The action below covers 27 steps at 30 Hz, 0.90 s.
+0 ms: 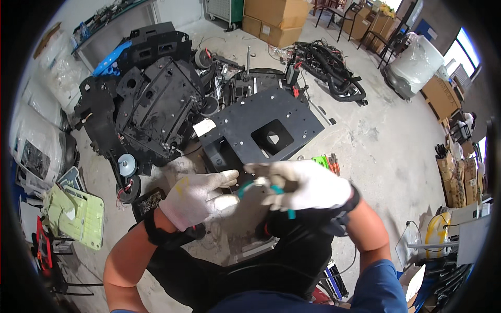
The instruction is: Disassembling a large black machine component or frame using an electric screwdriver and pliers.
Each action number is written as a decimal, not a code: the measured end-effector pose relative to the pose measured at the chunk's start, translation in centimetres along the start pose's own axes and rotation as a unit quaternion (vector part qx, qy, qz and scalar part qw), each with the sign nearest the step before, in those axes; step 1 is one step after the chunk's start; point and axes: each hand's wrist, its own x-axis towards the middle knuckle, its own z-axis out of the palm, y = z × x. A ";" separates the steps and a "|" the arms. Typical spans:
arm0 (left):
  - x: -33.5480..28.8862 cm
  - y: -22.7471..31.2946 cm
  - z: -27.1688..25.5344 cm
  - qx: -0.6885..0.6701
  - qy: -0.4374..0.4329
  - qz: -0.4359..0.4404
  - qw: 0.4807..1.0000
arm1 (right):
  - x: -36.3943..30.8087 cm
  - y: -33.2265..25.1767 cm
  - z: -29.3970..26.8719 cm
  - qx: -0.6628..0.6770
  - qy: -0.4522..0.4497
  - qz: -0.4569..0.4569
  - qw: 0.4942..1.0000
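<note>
My left hand (195, 201), in a white work glove, is held out over the floor with its fingers apart and nothing in them. Facing it, my right hand (308, 185), gloved too, is closed on teal-handled pliers (260, 181), whose metal part is blurred between the two hands. One teal handle lies near my left fingertips; another teal end shows below my right fingers. Just beyond both hands sits a dark grey metal housing (242, 128) with a large square cutout and several screws in its top.
Black plastic panels (162, 104) are heaped at the left. A bundle of black cables (326, 68) lies at the far right. Green and orange-handled tools (327, 163) rest beside the housing. A small black tray (148, 202) is by my left forearm. Cardboard boxes (276, 21) stand at the back.
</note>
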 end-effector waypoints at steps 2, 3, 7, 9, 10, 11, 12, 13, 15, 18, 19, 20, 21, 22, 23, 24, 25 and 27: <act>0.1 -0.1 -0.6 0.117 -0.005 0.099 0.988 | 2.5 2.3 1.5 0.033 -0.009 -0.079 0.996; 0.0 -0.5 -0.8 0.186 0.024 0.121 0.975 | 3.5 3.0 2.1 0.056 0.006 -0.069 0.996; -1.4 -2.1 -1.6 0.141 0.013 -0.078 0.987 | 7.3 4.0 4.6 0.022 0.053 -0.077 0.995; -2.7 -5.1 -1.1 0.108 0.062 -0.063 0.990 | 8.2 2.8 5.9 -0.163 0.100 -0.083 0.978; -3.8 -6.0 -1.0 0.075 0.102 -0.038 0.991 | 8.5 2.6 6.8 -0.341 0.155 -0.095 0.922; -4.1 -5.7 -1.2 0.107 0.093 -0.042 0.989 | 9.0 4.6 7.3 -0.348 0.213 -0.097 0.908; -4.0 -5.1 -1.1 0.139 0.082 -0.048 0.986 | 9.1 5.8 7.4 -0.235 0.171 -0.079 0.954; -4.2 -4.8 -0.8 0.086 0.080 -0.086 0.989 | 9.1 7.0 7.7 -0.183 0.139 -0.074 0.970; -4.1 -4.4 -0.4 0.061 0.061 -0.154 0.984 | 8.9 8.0 8.7 -0.047 0.085 -0.045 0.994; -4.5 -4.9 0.2 -0.002 0.033 -0.224 0.974 | 8.7 10.0 9.6 0.241 0.093 0.013 0.966; -4.8 -6.1 0.5 -0.026 0.018 -0.189 0.982 | 8.5 10.8 9.2 0.225 0.075 0.061 0.969; -5.1 -7.0 0.4 -0.048 0.005 -0.153 0.987 | 8.6 10.5 9.3 0.208 0.056 0.110 0.970; -5.3 -7.7 0.0 -0.071 -0.048 -0.203 0.976 | 8.0 9.5 10.0 0.328 0.025 0.080 0.941; -4.5 -7.1 -1.2 -0.142 -0.133 -0.255 0.947 | 7.5 10.5 9.4 0.325 0.023 0.093 0.941; -4.4 -8.7 -1.8 -0.143 -0.141 -0.259 0.945 | 7.1 10.9 9.1 0.271 0.020 0.130 0.953; -4.4 -10.9 -2.0 -0.143 -0.149 -0.261 0.943 | 6.6 11.2 8.9 0.216 0.017 0.167 0.962; -4.1 -13.6 -1.4 -0.135 -0.133 -0.292 0.938 | 5.7 11.2 8.8 0.165 0.010 0.173 0.971; -3.6 -17.3 -0.4 0.040 -0.101 -0.223 0.969 | 5.1 13.5 7.5 -0.004 -0.009 0.242 0.970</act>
